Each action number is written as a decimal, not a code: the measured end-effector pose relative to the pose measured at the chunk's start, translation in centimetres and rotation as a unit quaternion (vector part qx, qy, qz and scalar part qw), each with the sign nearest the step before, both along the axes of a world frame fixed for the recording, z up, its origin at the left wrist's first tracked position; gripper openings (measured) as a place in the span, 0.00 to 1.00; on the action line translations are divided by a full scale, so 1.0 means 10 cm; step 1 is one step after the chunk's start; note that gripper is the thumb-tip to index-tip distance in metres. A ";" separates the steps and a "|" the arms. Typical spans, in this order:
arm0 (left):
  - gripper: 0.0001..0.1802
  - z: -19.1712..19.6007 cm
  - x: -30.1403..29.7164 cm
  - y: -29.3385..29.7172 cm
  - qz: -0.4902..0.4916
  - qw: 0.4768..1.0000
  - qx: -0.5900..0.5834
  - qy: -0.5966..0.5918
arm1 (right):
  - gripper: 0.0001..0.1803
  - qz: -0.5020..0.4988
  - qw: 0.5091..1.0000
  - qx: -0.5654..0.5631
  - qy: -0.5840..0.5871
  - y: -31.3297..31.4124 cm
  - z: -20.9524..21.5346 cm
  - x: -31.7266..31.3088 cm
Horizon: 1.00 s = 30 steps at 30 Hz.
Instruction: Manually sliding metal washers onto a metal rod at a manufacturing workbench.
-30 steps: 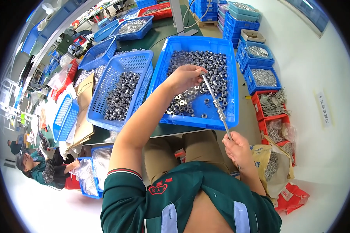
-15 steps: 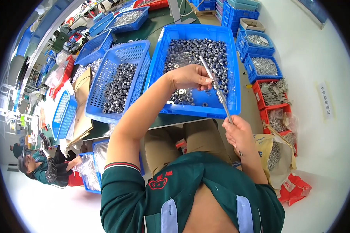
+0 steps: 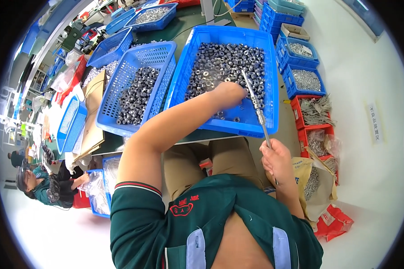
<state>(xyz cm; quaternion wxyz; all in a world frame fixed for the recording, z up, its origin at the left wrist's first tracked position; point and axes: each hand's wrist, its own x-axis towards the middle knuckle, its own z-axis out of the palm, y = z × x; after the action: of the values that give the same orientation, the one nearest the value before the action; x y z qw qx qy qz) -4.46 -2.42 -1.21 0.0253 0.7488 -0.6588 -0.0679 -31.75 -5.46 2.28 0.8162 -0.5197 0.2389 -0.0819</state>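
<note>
My left hand (image 3: 229,93) reaches into a big blue plastic tray (image 3: 265,125) full of dark metal nuts (image 3: 224,60), fingers curled among the nuts near the tray's front. My right hand (image 3: 276,159) grips the lower end of a thin metal rod (image 3: 255,105) that slants up over the tray's front edge, its tip close to my left hand. A few nuts appear threaded on the rod's middle.
A blue mesh basket (image 3: 134,85) with more dark parts stands left of the tray. Small blue bins (image 3: 303,78) and red bins (image 3: 314,112) of metal pieces sit on the right, sacks (image 3: 314,184) below them. Another person (image 3: 45,186) crouches at lower left.
My left hand has slid toward the tray's front right, closer to the rod. The rod and my right hand have stayed about where they were.
</note>
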 end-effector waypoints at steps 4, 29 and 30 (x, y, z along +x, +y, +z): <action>0.12 0.12 0.24 0.07 0.075 0.964 -0.143 0.212 | 0.06 -0.001 1.000 -0.008 -0.007 0.00 -0.01 -0.01; 0.11 0.47 0.47 0.31 0.066 0.565 -0.079 0.819 | 0.05 0.056 0.998 -0.032 -0.002 0.05 0.09 -0.04; 0.11 0.43 0.49 0.29 0.053 0.547 -0.081 0.832 | 0.05 0.060 0.997 -0.041 -0.017 0.04 0.08 -0.03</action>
<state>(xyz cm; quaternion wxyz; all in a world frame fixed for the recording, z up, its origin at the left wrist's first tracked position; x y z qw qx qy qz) 0.47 0.49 3.08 0.6261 0.3857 -0.3055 -0.6049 -32.08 -5.06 3.11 0.8017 -0.5644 0.1900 -0.0511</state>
